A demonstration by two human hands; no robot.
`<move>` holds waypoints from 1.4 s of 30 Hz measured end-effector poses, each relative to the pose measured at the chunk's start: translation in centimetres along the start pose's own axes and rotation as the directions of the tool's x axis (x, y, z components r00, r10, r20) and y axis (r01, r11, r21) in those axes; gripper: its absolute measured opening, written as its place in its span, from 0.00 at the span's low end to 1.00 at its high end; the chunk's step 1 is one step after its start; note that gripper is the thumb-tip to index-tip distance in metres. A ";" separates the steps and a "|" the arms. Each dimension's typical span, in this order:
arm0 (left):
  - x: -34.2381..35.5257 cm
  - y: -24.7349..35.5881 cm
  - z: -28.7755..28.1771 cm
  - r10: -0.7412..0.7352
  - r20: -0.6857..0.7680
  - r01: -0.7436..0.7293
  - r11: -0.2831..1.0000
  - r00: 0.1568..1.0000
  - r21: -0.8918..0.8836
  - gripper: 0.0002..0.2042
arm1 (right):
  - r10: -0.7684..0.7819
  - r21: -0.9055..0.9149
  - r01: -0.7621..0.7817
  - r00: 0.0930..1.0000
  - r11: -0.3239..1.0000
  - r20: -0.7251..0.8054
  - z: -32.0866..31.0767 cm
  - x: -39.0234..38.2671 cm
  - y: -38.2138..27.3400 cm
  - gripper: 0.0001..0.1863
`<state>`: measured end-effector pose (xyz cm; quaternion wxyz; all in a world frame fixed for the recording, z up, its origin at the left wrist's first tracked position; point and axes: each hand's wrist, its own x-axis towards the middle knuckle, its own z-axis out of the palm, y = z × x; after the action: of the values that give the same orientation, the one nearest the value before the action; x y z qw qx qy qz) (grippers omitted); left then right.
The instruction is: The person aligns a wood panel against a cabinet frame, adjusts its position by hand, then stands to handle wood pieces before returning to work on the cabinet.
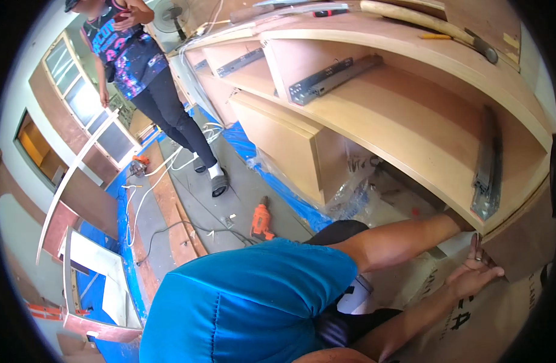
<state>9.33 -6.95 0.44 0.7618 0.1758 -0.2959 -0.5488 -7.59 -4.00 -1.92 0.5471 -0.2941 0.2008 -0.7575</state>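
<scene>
My left forearm [411,239] reaches under the lower right corner of a pale wooden cabinet [375,130]; the left hand is hidden behind its edge. Just below that corner, my right hand [470,275] grips the edge of a brown wood panel [526,233], thumb stretched along it and a finger pointing up. A metal drawer slide [488,163] is fixed inside the cabinet above my hands. Another drawer slide [332,78] sits at the middle divider. Below lies brown printed covering [471,327].
A claw hammer [423,21] and a pencil [434,37] lie on the cabinet top. An orange drill [262,221] with a cord rests on the grey floor. Blue sheeting [302,209] runs along the cabinet base. At the far left another person [132,66] stands holding a phone.
</scene>
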 end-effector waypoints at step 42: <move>3.6 -5.4 5.1 -0.134 0.023 0.133 0.923 0.991 -0.362 0.23 | 0.018 0.191 -0.041 0.992 0.981 0.124 -1.3 0.6 1.9 0.17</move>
<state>2.91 -11.86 2.09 0.7423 0.0525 -0.1763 -0.6444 -7.23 -5.19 -3.94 0.5956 -0.2823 0.0969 -0.7458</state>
